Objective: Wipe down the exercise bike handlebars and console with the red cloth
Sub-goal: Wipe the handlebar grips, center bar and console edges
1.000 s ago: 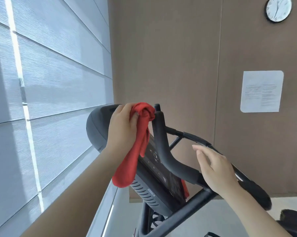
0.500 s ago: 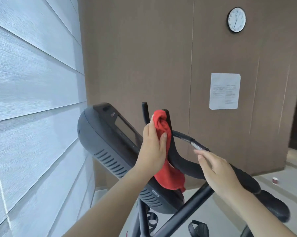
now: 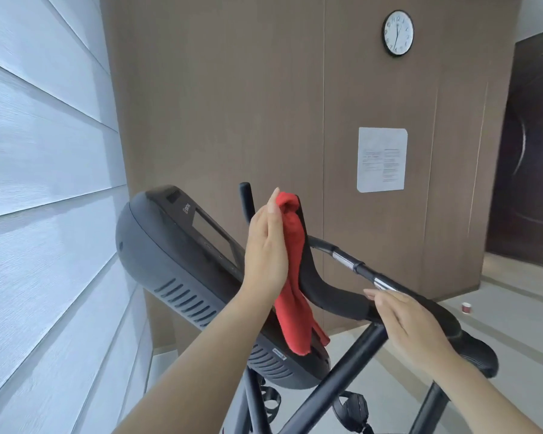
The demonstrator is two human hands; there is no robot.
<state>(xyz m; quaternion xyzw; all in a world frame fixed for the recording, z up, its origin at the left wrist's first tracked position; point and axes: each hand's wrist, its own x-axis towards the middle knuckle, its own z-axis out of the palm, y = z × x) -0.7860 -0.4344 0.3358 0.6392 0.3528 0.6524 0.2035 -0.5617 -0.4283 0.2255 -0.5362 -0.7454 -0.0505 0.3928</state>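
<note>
My left hand [image 3: 265, 249], fingers straight, is pressing the cloth [image 3: 293, 277] against the upright bar [image 3: 326, 292], just right of it; the bar is running down toward my flat right hand [image 3: 411, 327].

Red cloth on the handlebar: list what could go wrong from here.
1. The left hand presses the red cloth flat against the upright handlebar horn rather than gripping it, so the cloth may slip and drop.
2. The cloth's loose tail hangs down over the lower end of the console; it might drag across the panel there while the hand wipes.
</note>
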